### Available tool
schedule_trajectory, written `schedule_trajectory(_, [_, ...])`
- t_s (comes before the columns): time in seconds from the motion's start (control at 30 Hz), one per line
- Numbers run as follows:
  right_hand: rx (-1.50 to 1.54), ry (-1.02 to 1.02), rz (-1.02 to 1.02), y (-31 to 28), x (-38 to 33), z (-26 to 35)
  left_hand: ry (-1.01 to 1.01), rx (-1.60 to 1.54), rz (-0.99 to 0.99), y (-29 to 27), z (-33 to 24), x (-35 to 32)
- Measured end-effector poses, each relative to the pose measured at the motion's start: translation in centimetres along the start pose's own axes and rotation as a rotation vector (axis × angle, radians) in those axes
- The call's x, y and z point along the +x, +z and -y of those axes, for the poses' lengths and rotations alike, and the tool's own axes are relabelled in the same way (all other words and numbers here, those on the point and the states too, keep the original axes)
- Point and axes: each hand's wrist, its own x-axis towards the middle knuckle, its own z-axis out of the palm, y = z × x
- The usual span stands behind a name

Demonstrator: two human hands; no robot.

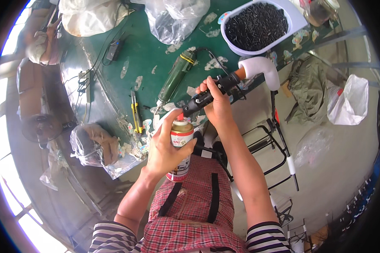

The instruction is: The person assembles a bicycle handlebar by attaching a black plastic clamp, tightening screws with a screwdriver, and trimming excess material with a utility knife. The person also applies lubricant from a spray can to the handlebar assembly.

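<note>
Centrally, red-labelled spray can point(180, 149) in left hand point(164, 147), black rotary tool point(207, 97) in right hand point(215, 105)

A spray can point(180, 152) stands upright in the left hand point(164, 147), its label white and red under a gold shoulder. Clear plastic bags point(173, 19) lie crumpled at the far side of the green counter point(143, 50); another clear bag point(90, 145) sits at its near left edge. A white bag point(348, 105) rests on the floor, right.

Open green counter point(143, 50) lies beyond the hands; a green tool point(175, 78), yellow knife point(135, 111) and bagged bundle point(93, 145) obstruct the near edge.
</note>
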Motion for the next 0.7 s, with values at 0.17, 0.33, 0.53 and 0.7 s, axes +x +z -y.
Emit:
schedule_trajectory(0.17, [-0.108, 0.005, -0.123, 0.1, -0.3, 0.0, 0.014, 0.197, 0.056, 0.5, -2.0, 2.0])
schedule_trajectory(0.33, [-0.132, -0.018, -0.110, -0.1, -0.3, -0.1, -0.047, 0.431, 0.090, 0.4, -3.8, 3.9])
schedule_trajectory(0.53, [-0.172, -0.023, -0.110, -0.1, -0.3, -0.2, -0.082, 0.514, 0.139, 1.1, -4.5, 4.9])
schedule_trajectory(0.7, [-0.211, -0.004, -0.110, -0.4, -0.3, -0.1, -0.114, 0.487, 0.123, 1.6, -4.7, 5.2])
